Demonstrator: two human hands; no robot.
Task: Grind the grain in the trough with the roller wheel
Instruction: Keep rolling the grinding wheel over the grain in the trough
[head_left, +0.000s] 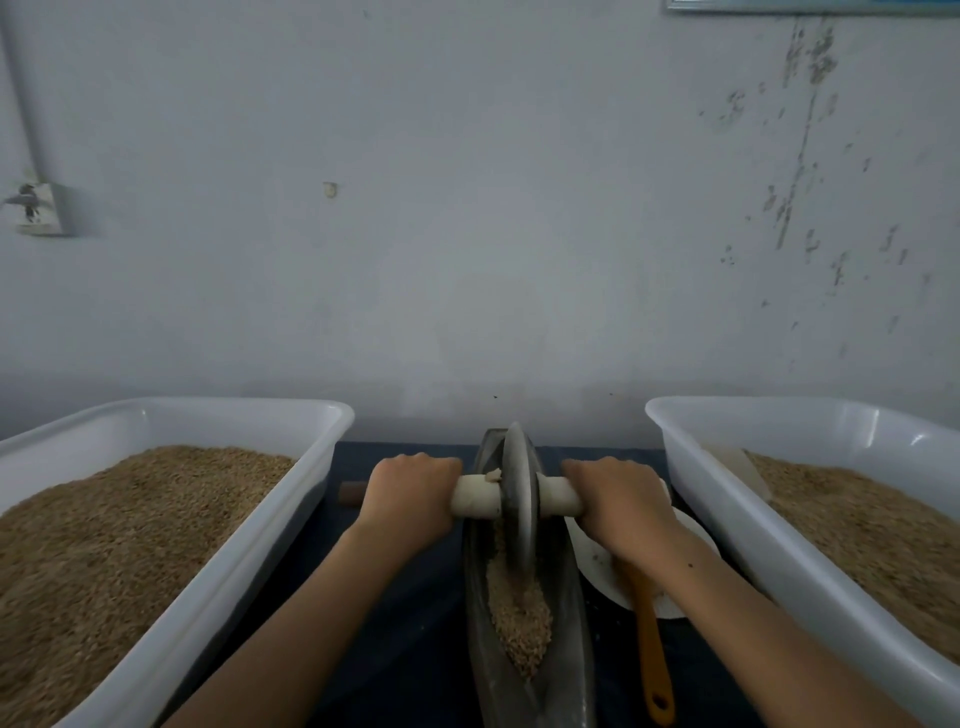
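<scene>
Both hands, left (410, 493) and right (618, 499), have fingers wrapped round the axle (475, 497) either side of the wheel (519, 493), which stands upright in the trough (480, 597) on the grain (519, 623), between two bins (291, 499).

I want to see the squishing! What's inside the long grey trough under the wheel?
Pale grain fills the near part of the trough, piled toward you. The roller wheel stands in it, covering the grain beneath its edge. The far end behind the wheel is hidden.
</scene>
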